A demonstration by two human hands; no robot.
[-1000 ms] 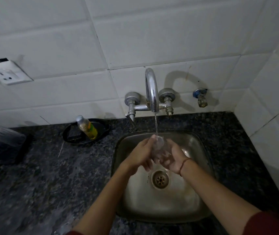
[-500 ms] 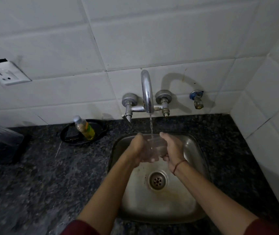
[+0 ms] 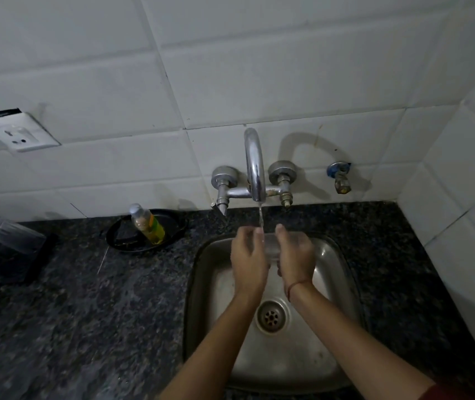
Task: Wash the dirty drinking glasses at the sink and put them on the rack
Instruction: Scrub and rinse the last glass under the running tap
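Wall: we see a white tiled wall [image 3: 230, 82] behind everything, the same as a moment ago.
Bench: the dark speckled stone bench [image 3: 86, 298] goes round the sink. On it, a small yellow bottle [image 3: 148, 223] leans in a round black dish [image 3: 126, 238]. They have not moved.
Sink: the shiny steel sink [image 3: 337, 284] has a round drain [image 3: 271, 315] in its bottom.
Hands: a second ago both our hands were low over the drain. Now the left hand [image 3: 249, 258] and the right hand [image 3: 296, 255] are side by side at the back of the sink, close under the spout.
Tap: the curved silver tap [image 3: 255, 166] is running, as it was before.
Grip: both hands are wrapped round the glass, one on each side. Neither grip is free.
Glass: the clear drinking glass [image 3: 272, 246] is between our two palms, above the sink. It was tipped over before. Now it looks more upright, but it is see-through and hard to make out.
Water: the thin stream of water [image 3: 260, 216] falls on the top of the glass, beside our left fingertips.
What it means: we think the rubbing is done and this is the rinse.
Still to do: the glass has not gone to the rack, and we cannot see the rack from here. The glass is wet and may slip, so we should hold it tight.
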